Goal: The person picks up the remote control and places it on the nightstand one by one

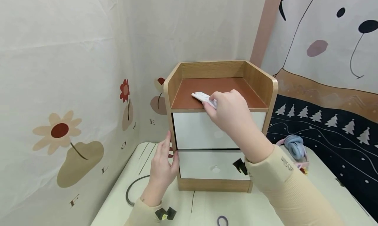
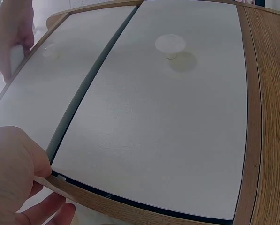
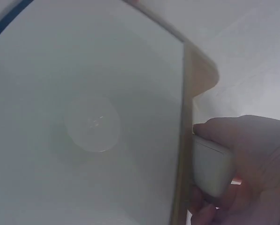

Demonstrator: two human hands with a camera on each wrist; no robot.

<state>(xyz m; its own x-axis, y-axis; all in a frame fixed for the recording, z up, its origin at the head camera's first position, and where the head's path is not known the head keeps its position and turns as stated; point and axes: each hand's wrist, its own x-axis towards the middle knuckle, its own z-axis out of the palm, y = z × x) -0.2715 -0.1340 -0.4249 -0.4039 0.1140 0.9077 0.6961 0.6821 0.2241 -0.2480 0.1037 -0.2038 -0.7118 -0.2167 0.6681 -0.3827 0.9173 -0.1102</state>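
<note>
A small wooden cabinet (image 1: pixel 214 185) with two white drawers stands on the pale surface. My right hand (image 1: pixel 229 112) grips a white remote control (image 1: pixel 201 97) over the brown top shelf (image 1: pixel 189 88); whether the remote touches the shelf I cannot tell. In the right wrist view the end of the remote (image 3: pixel 210 166) shows between thumb and fingers, beside the cabinet's front edge. My left hand (image 1: pixel 163 165) rests against the cabinet's left side. The left wrist view shows its thumb on the front edge near the drawer gap, with fingers round the side. Round knobs (image 2: pixel 170 44) sit on the drawers.
A pink basket (image 1: pixel 305 163) with a blue rolled item (image 1: pixel 295 146) stands to the right behind the cabinet. A dark coiled cord (image 1: pixel 129 190) lies at left, and a purple-grey ring (image 1: pixel 222 220) lies in front. Printed cloth walls (image 1: pixel 73 71) enclose the back and sides.
</note>
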